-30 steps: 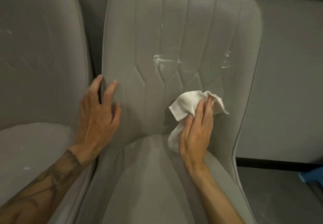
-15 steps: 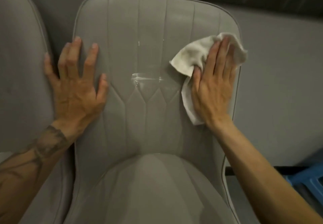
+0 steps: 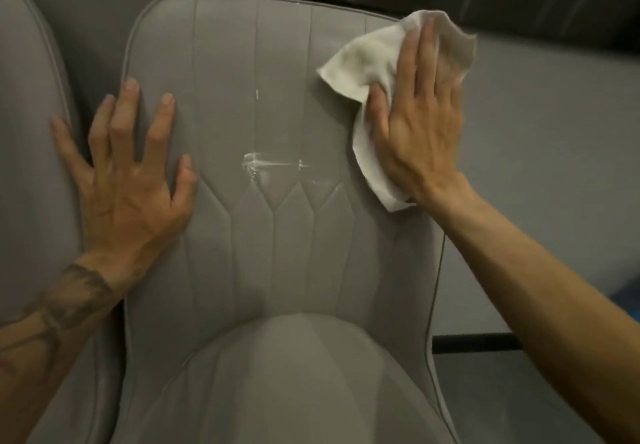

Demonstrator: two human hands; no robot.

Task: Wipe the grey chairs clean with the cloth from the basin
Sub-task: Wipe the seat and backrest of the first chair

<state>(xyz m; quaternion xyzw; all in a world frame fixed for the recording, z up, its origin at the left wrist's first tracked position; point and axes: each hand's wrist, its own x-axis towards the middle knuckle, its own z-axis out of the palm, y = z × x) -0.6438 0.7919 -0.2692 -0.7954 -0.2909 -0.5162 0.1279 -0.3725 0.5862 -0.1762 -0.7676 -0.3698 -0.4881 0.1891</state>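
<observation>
A grey padded chair fills the middle of the view, its stitched backrest facing me. A white smear marks the backrest's centre, with a small white fleck above it. My right hand presses a crumpled white cloth flat against the backrest's upper right corner; the cloth sticks out above and left of the fingers. My left hand lies spread flat on the backrest's left edge, holding nothing.
A second grey chair stands close on the left, touching the first. A grey wall rises behind, dark above. Right of the chair there is a dark baseboard strip and grey floor, with a sliver of blue at the far right.
My right hand has swept the cloth from the backrest's lower right up to its top right corner. My left hand slid up the left edge, fingers spread wider.
</observation>
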